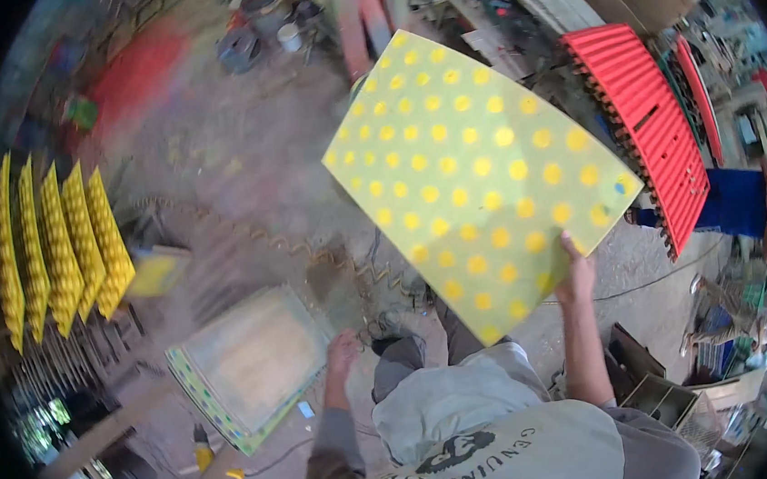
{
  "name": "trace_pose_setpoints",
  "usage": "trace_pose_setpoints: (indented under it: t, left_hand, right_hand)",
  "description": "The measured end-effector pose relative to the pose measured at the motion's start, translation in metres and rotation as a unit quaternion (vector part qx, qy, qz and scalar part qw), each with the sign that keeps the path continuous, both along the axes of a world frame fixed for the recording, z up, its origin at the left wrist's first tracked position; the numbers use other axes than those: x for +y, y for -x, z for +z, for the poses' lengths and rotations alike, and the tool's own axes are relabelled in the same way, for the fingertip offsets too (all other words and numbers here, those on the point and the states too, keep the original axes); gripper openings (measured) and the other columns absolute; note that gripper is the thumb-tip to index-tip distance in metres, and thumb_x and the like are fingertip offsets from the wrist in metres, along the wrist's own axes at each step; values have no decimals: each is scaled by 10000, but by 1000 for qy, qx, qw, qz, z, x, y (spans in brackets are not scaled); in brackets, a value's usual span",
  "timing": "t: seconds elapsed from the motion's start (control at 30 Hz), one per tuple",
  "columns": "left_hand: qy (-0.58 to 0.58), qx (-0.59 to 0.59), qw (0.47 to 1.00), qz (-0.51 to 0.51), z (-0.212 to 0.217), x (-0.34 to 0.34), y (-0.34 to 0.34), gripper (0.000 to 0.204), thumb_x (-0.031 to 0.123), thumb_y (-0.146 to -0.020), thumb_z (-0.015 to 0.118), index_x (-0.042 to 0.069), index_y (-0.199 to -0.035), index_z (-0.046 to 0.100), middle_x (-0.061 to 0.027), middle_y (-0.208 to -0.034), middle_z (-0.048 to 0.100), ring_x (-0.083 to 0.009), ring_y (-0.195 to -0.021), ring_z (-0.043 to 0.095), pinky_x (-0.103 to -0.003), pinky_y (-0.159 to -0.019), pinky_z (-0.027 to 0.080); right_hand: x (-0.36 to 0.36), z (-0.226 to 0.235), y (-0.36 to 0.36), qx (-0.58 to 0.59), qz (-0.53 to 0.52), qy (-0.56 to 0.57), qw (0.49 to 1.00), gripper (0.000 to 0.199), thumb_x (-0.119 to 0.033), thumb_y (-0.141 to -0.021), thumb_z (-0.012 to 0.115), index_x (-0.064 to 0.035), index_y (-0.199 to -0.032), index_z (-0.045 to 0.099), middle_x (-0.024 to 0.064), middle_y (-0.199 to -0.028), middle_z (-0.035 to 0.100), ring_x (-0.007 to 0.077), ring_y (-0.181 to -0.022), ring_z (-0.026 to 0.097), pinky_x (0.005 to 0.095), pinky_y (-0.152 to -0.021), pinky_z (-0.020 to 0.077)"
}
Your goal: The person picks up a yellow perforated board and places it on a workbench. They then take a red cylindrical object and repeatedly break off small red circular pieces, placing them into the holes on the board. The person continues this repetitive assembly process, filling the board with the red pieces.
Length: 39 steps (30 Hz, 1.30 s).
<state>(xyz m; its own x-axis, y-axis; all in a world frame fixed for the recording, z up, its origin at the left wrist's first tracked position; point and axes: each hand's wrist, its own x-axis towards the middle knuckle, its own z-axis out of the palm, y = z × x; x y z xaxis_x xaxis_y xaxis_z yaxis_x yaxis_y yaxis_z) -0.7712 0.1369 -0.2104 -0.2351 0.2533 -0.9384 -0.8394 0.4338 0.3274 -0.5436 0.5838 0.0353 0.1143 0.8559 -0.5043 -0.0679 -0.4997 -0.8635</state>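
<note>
My right hand (576, 270) is closed on the lower right edge of a large rectangular panel (476, 197), its thumb on the face. The panel is pale yellow-green with rows of bright yellow dots and is held up at a slant in front of me. A small blue mark shows near its right corner. Lower and to the left, my left hand (343, 351) has its fingers curled, with nothing visible in them. It is close to the right edge of a pale, worn flat board (261, 355), which lies over another panel with a dotted green rim.
Yellow bumpy sheets (58, 250) stand in a row at the left. A coiled hose (246, 229) crosses the floor. A red slatted panel (642, 116) stands at the right, near a person in blue (746, 208). Buckets (239, 49) are at the back; a yellow-handled tool (204, 454) is lower left.
</note>
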Motion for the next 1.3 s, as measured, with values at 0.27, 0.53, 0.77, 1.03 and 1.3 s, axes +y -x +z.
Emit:
trace_pose_setpoints:
  t: [0.27,0.53,0.77,1.03,1.3]
  left_hand:
    - [-208,2,977,53,162,423,12,623,568,-1022,407,66,-1376,513,-100,-1275,623,-255,-1107,630,-398,-930,536]
    - [-130,94,987,-23,254,562,70,461,380,-1029,518,-27,-1244,552,-153,-1138,660,-233,-1015,664,-368,-831,563]
    - [17,435,870,-232,191,642,92,439,371,-1004,586,-52,-1121,607,-194,-1047,694,-225,-926,670,-367,-802,513]
    - [-58,492,819,-289,161,692,223,364,299,-978,636,-61,-1039,642,-150,-911,710,-191,-833,658,-338,-754,507]
    - [-58,428,841,-327,142,733,297,436,367,-973,624,-63,-1032,660,-127,-860,714,-152,-784,648,-326,-723,505]
  right_hand:
    - [107,29,20,239,-138,153,949,444,-186,-985,633,-15,-1368,486,102,-1306,586,270,-1156,602,453,-989,510]
    - [165,21,36,212,-175,116,955,451,-228,-1008,598,-14,-1379,456,115,-1312,578,260,-1198,591,447,-1011,518]
    - [197,-10,48,280,0,-1,960,600,-413,-1000,587,-60,-1442,388,107,-1404,496,262,-1247,537,441,-1048,457]
    - [319,9,56,479,75,62,872,1217,-958,-720,373,-57,-1534,291,136,-1529,396,327,-1355,457,493,-1066,426]
    - [367,-54,74,251,95,158,950,676,-449,-962,565,43,-1412,456,190,-1303,602,264,-1169,614,383,-992,490]
